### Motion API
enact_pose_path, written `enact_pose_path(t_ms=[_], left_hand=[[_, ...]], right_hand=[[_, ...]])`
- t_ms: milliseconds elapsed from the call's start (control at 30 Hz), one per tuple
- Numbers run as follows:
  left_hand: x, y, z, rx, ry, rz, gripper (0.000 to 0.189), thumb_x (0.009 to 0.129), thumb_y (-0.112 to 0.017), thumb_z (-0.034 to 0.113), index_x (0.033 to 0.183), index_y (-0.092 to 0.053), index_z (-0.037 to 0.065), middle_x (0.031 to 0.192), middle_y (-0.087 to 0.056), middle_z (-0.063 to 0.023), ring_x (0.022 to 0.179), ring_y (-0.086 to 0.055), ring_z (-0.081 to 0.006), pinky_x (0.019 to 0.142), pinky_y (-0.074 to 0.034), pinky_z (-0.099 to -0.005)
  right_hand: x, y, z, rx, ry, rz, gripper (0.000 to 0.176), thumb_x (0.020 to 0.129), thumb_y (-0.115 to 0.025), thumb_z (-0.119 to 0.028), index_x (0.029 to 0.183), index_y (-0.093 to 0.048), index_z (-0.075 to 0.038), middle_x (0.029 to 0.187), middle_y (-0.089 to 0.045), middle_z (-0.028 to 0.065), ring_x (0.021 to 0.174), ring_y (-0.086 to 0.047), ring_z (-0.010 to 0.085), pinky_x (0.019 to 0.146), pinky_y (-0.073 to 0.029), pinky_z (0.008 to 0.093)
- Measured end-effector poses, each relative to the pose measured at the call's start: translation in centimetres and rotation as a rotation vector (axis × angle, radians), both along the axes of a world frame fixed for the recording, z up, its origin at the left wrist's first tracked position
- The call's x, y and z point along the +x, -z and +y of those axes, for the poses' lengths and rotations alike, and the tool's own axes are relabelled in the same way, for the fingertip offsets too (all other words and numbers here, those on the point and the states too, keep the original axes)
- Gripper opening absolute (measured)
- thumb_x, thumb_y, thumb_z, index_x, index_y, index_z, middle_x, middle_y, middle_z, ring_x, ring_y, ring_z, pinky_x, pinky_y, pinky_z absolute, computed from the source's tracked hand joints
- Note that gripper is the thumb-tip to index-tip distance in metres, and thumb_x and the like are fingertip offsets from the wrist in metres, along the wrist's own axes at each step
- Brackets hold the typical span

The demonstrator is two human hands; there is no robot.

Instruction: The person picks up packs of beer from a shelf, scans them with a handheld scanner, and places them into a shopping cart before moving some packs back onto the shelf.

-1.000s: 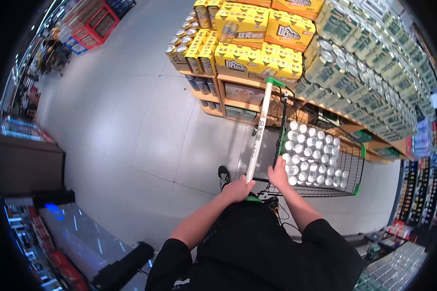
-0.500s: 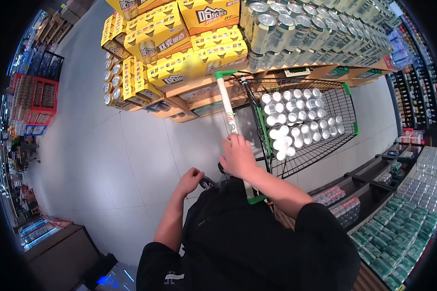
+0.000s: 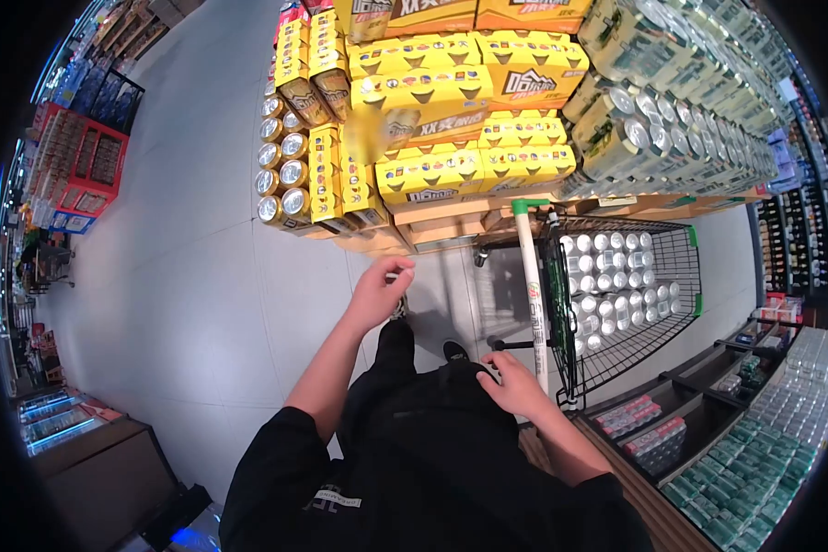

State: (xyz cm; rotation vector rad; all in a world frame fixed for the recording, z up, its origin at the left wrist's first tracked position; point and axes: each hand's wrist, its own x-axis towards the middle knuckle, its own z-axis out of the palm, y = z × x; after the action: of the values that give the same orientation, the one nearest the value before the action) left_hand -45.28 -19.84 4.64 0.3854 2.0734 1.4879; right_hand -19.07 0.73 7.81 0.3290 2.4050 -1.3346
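My left hand (image 3: 380, 293) hangs in the air over the grey floor, in front of the yellow beer cartons (image 3: 432, 92). Its fingers are loosely curled and hold nothing. My right hand (image 3: 515, 386) is near my right thigh, just left of the lower end of the shopping cart handle (image 3: 532, 285). Thumb and fingers are apart, with nothing in them. Inside the black wire cart (image 3: 676, 354) stand several packs of silver-topped cans (image 3: 616, 276), side by side.
Stacked packs of pale cans (image 3: 681, 138) adjoin the cartons on the right. Gold-topped cans (image 3: 281, 161) stand at the display's left end. Low shelves with green can packs (image 3: 741, 460) line the lower right. A red display bin (image 3: 92, 166) stands far left across the floor.
My right hand has let go of the cart handle and drawn back toward my body. My left hand has moved forward. The cartons and the cart now appear farther right in view.
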Motion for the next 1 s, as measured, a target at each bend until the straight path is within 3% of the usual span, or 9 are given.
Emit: enact_pose_path(t_ms=[67,133,200,300,400,567,700,833,1000], left_hand=[[-4.7,-3.0,0.4,0.099,-0.078,0.168,0.032,0.096,-0.071,0.019,0.123,-0.065,0.003,0.119,-0.065,-0.0115,0.109,-0.065,-0.0214,0.096,-0.052,-0.038],[-9.0,-6.3,0.8,0.074,-0.152,0.314,0.043,0.094,-0.074,0.02,0.131,-0.058,0.003,0.125,-0.061,-0.0142,0.121,-0.06,-0.0262,0.102,-0.05,-0.0396],[-12.6,-7.8,1.7,0.121,-0.2,0.37,0.064,0.089,-0.079,0.022,0.142,-0.047,0.003,0.137,-0.054,-0.0179,0.131,-0.052,-0.0318,0.108,-0.045,-0.0433],[-16.4,-7.7,4.1,0.123,-0.241,0.603,0.087,0.083,-0.085,0.023,0.151,-0.033,0.003,0.15,-0.04,-0.0215,0.14,-0.041,-0.0371,0.115,-0.038,-0.0471],[-18.9,-7.9,6.2,0.115,-0.166,0.781,0.103,0.08,-0.088,0.022,0.156,-0.021,0.003,0.153,-0.03,-0.0216,0.144,-0.035,-0.0356,0.117,-0.038,-0.0453],[-20.8,-8.1,7.1,0.189,-0.131,0.622,0.098,0.075,-0.091,0.017,0.151,-0.029,0.004,0.137,-0.042,-0.0187,0.131,-0.045,-0.0365,0.115,-0.039,-0.0459],[-22.3,-8.1,6.9,0.091,-0.064,0.762,0.089,0.072,-0.093,0.019,0.142,-0.041,0.006,0.13,-0.043,-0.0172,0.124,-0.047,-0.0362,0.11,-0.041,-0.0455],[-22.8,-7.6,6.4,0.142,0.051,0.762,0.083,0.069,-0.095,0.019,0.133,-0.043,0.007,0.131,-0.04,-0.017,0.126,-0.045,-0.0362,0.111,-0.041,-0.0439],[-21.9,-3.7,6.4,0.522,0.249,0.787,0.075,0.072,-0.093,0.019,0.128,-0.044,0.01,0.142,-0.052,-0.0232,0.131,-0.054,-0.0409,0.112,-0.042,-0.0522]], right_hand=[[-0.2,3.4,-1.5,0.088,0.236,-0.213,0.044,0.098,-0.065,-0.034,0.125,-0.06,0.0,0.126,-0.063,0.0221,0.122,-0.059,0.0413,0.105,-0.048,0.0469],[-0.1,7.0,-2.6,0.182,0.22,-0.253,0.053,0.099,-0.064,-0.038,0.13,-0.058,0.004,0.132,-0.061,0.027,0.125,-0.059,0.041,0.108,-0.046,0.0459],[-0.3,9.7,-3.7,-0.362,0.677,-0.692,0.067,0.096,-0.066,-0.042,0.137,-0.054,0.01,0.139,-0.057,0.0325,0.132,-0.057,0.0385,0.112,-0.043,0.0427],[-0.9,12.3,-5.4,-0.143,0.771,-0.849,0.085,0.089,-0.071,-0.048,0.139,-0.049,0.017,0.142,-0.055,0.0359,0.137,-0.055,0.038,0.111,-0.044,0.0411],[0.0,12.5,-5.6,-0.108,0.801,-0.873,0.085,0.089,-0.071,-0.049,0.139,-0.049,0.017,0.141,-0.056,0.036,0.137,-0.055,0.0381,0.111,-0.044,0.0412],[-2.9,14.6,-7.3,-0.108,0.792,-0.851,0.087,0.088,-0.072,-0.049,0.139,-0.049,0.017,0.141,-0.056,0.0361,0.136,-0.055,0.0386,0.11,-0.045,0.0414],[-4.3,15.7,-7.7,-0.106,0.778,-0.852,0.088,0.087,-0.072,-0.05,0.138,-0.049,0.017,0.14,-0.056,0.0362,0.136,-0.056,0.0389,0.11,-0.045,0.0415],[-5.8,16.5,-7.2,-0.11,0.791,-0.84,0.089,0.086,-0.073,-0.051,0.138,-0.049,0.018,0.14,-0.057,0.0363,0.136,-0.056,0.0392,0.11,-0.046,0.0417],[-4.8,16.9,-6.9,-0.122,0.815,-0.868,0.09,0.085,-0.073,-0.051,0.137,-0.05,0.018,0.139,-0.057,0.0364,0.136,-0.056,0.0397,0.109,-0.046,0.0419]])
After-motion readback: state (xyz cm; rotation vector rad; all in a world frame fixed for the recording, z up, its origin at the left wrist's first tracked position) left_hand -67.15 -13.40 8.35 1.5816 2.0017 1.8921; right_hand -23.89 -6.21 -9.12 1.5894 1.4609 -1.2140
